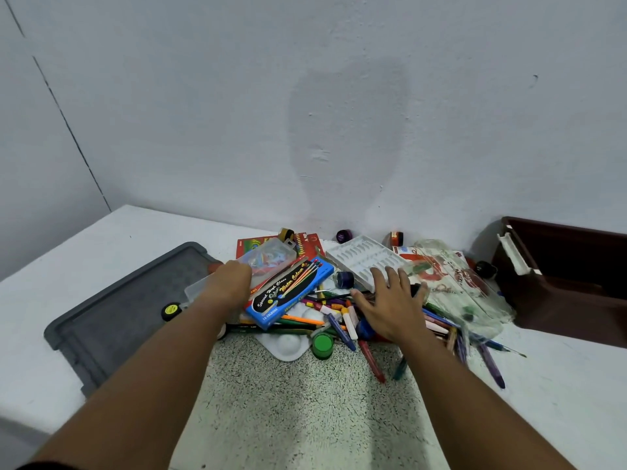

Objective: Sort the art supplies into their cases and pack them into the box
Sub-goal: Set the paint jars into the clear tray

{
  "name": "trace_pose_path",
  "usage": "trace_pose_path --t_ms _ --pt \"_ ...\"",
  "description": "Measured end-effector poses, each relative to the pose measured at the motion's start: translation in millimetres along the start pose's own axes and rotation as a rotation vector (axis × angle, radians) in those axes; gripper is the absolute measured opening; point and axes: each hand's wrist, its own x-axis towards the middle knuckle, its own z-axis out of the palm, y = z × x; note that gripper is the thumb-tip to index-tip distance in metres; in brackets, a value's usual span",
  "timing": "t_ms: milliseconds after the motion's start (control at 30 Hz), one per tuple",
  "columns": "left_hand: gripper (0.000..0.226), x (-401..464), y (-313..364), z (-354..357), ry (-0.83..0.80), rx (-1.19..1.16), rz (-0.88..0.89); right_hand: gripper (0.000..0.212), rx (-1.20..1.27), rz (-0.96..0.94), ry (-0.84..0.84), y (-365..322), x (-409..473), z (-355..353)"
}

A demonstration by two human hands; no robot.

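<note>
A heap of art supplies lies against the wall: a blue water-colour box, a clear plastic case on a red crayon box, a white ribbed tray, a clear plastic bag, loose crayons and pencils, and a green paint pot. My left hand reaches to the near end of the clear case; its fingers are hidden. My right hand lies flat with spread fingers on the loose crayons, fingertips at the white tray's edge.
A grey lid lies on the left with a small yellow-capped pot on it. A dark brown box stands open at the right. A white palette peeks from under the heap. Small paint pots sit by the wall.
</note>
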Motion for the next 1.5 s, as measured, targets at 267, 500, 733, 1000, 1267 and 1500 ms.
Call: trace_pose_path --t_ms 267,500,733,1000,1267,1500 --pt "0.025 2 0 -15 0.107 0.104 0.067 0.070 0.006 -0.016 0.005 -4 -1 2" --pt "0.016 2 32 -30 0.441 0.241 0.402 0.075 0.373 -0.115 0.093 2 7 -18" --pt "0.026 3 90 -17 0.715 0.084 0.848 0.106 0.622 -0.083 0.067 47 2 -51" --pt "0.029 -12 118 -9 0.912 -0.234 0.723 0.088 0.861 -0.006 0.047 91 -30 -72" --pt "0.101 -81 102 20 0.319 -1.076 0.489 0.086 0.996 -0.021 -0.011 116 -101 -56" --pt "0.099 -151 97 60 0.261 -1.175 0.358 0.090 0.845 -0.119 0.022 120 -154 -21"
